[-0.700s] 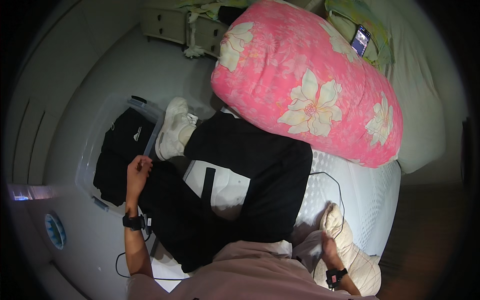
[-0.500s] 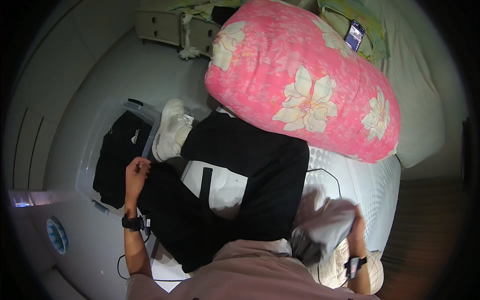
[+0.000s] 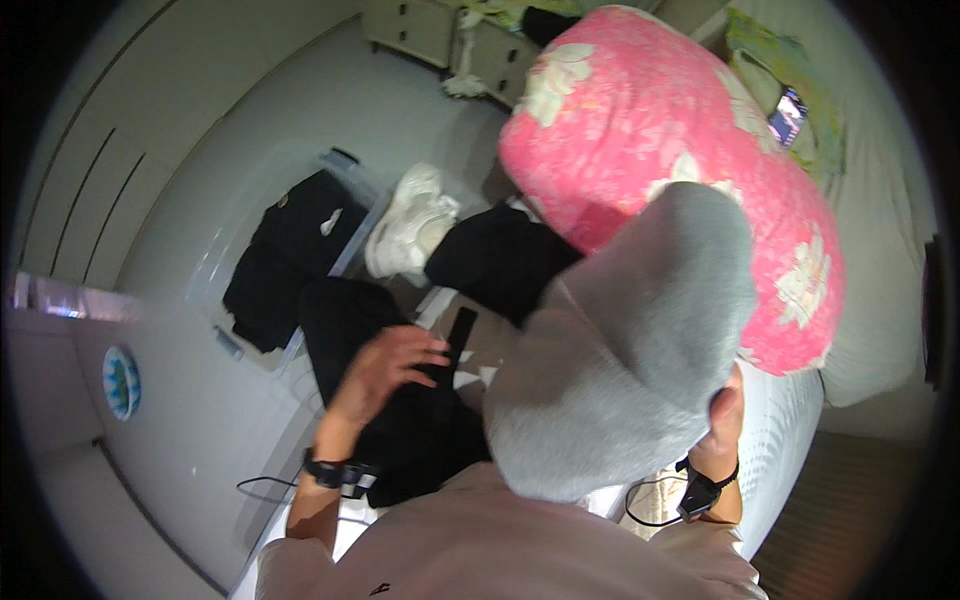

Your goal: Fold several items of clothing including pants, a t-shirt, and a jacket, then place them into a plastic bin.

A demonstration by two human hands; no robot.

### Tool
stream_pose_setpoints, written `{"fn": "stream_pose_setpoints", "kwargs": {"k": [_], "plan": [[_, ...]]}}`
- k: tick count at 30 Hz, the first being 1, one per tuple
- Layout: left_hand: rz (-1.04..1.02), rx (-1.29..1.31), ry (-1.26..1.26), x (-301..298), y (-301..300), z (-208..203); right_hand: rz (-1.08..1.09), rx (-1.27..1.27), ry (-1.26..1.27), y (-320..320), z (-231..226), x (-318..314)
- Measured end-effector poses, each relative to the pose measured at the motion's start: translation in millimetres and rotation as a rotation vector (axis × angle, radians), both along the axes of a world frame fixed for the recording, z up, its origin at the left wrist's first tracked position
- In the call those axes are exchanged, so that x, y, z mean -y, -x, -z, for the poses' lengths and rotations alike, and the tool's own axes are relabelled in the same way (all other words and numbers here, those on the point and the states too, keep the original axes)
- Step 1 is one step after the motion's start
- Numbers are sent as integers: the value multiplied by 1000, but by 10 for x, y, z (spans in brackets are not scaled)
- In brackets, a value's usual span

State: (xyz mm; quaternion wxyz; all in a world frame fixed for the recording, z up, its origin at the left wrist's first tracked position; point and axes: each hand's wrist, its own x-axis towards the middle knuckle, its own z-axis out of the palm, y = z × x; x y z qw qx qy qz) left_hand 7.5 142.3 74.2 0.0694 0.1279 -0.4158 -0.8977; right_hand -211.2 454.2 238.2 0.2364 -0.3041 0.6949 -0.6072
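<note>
A bundle of light grey fabric (image 3: 620,350), probably a soft garment with a seam across it, is raised in front of my lap. My right hand (image 3: 725,415) grips its right edge, thumb over the cloth. My left hand (image 3: 393,362) hovers above my black-trousered left leg (image 3: 345,310), fingers spread, with nothing in it. Just beyond its fingertips is a narrow black strip (image 3: 461,335) lying over a pale surface between my legs. The grey cloth hides much of my right leg (image 3: 505,255).
A clear plastic bin (image 3: 365,225) of folded black clothes (image 3: 290,250) stands on the floor at left. A white shoe (image 3: 410,225) is beside it. A pink floral bedding bundle (image 3: 640,110) lies on the bed, with a lit phone (image 3: 788,118) behind it. Drawers (image 3: 415,30) stand at the back.
The grey cloth has risen from my right side to in front of my lap, in my right hand. My left hand has come inward from the bin's side and spread its fingers. The view has shifted.
</note>
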Motion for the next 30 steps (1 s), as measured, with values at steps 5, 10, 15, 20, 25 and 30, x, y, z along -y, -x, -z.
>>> {"fn": "stream_pose_setpoints", "kwargs": {"k": [5, 10, 15, 20, 25, 30], "plan": [[55, 261, -551, -577, -45, 502, -281, 157, 0, 49, 268, 403], [-160, 266, -659, -562, 205, 526, -498, 118, -212, 78, 252, 199], [-47, 149, -536, -369, 632, 684, -812, 37, -452, -76, 588, -40], [114, 244, 97, -369, 792, 314, -1001, 91, -808, -592, 972, -167], [-4, 345, 32, -185, 462, -49, -1194, -129, -618, -994, 1070, 456], [-260, 371, 1039, -248, 106, -540, -1160, -83, -432, -1225, 1092, 981]]}}
